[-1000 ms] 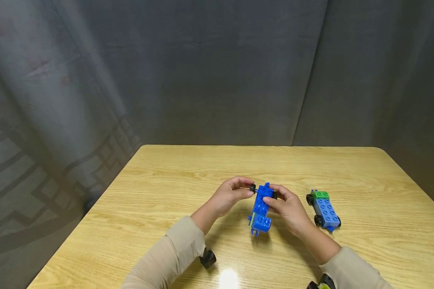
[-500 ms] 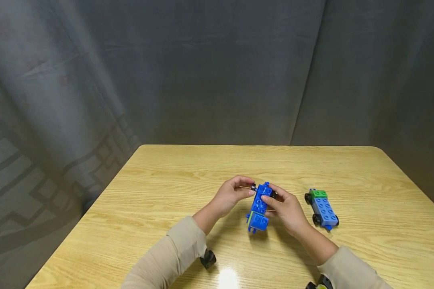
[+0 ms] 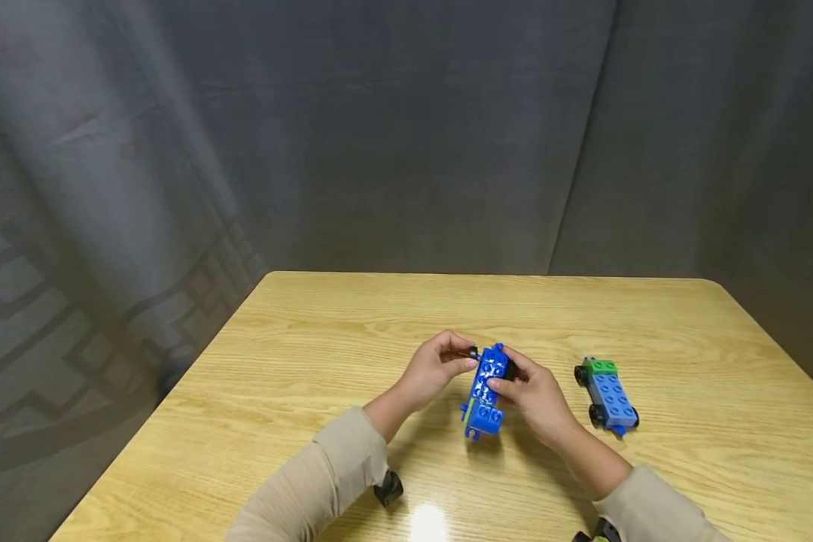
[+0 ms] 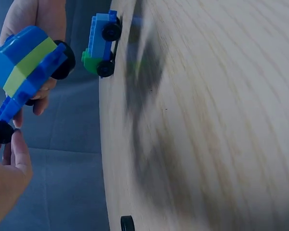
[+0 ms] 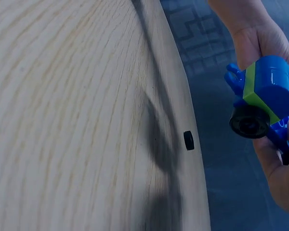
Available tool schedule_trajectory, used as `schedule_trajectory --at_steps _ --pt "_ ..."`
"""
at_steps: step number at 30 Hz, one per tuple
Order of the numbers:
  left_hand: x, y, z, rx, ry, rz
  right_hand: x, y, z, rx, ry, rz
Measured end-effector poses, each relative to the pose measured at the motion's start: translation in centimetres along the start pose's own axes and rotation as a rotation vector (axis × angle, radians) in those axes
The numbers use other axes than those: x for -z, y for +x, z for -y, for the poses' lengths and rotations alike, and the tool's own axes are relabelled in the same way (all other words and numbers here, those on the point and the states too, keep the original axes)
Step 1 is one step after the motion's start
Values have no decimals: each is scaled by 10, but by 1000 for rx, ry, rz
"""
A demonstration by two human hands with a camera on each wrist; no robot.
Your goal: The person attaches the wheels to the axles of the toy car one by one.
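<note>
A blue toy car (image 3: 482, 410) made of bricks, with a lime-green stripe at its cab end, is held above the table. My right hand (image 3: 538, 399) grips it from the right, thumb lying on the studs. With thumb and fingertips my left hand (image 3: 433, 370) pinches a small black wheel (image 4: 3, 132) at the car's far left side. Whether that wheel is fully seated on the car cannot be told. Under the cab end, another black wheel (image 5: 250, 122) shows in the right wrist view. The fingers beneath the car are partly hidden in the head view.
A second toy car (image 3: 608, 399), light blue with a green brick, stands on the wooden table (image 3: 312, 324) to the right. A loose black wheel (image 5: 189, 140) stands on the tabletop. Dark objects (image 3: 388, 489) lie by the sleeves, kind unclear. Grey curtains (image 3: 406, 150) hang behind.
The blue car's cab end has swung slightly left, and my right hand has shifted a little left with it. The left hand keeps its pinch on the wheel.
</note>
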State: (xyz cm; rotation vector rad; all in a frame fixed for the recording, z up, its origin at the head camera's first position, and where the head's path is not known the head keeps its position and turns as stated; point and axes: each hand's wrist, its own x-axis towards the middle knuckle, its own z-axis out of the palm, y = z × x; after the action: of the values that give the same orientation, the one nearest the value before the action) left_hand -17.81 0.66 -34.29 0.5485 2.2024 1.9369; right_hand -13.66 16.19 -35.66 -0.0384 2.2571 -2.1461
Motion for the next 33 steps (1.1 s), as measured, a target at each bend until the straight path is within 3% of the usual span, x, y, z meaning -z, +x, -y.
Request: schedule_trajectory --at_steps 4,14,24,33 --pt "-1 -5 -11 -47 94 -5 -1 1 0 19 -17 -20" --pt "-4 5 9 -105 158 -39 -1 2 3 48 -98 -38" --pt "-4 5 9 -111 241 20 -2 0 3 84 -207 -42" --pt "-2 9 11 -82 204 32 5 3 5 45 -198 43"
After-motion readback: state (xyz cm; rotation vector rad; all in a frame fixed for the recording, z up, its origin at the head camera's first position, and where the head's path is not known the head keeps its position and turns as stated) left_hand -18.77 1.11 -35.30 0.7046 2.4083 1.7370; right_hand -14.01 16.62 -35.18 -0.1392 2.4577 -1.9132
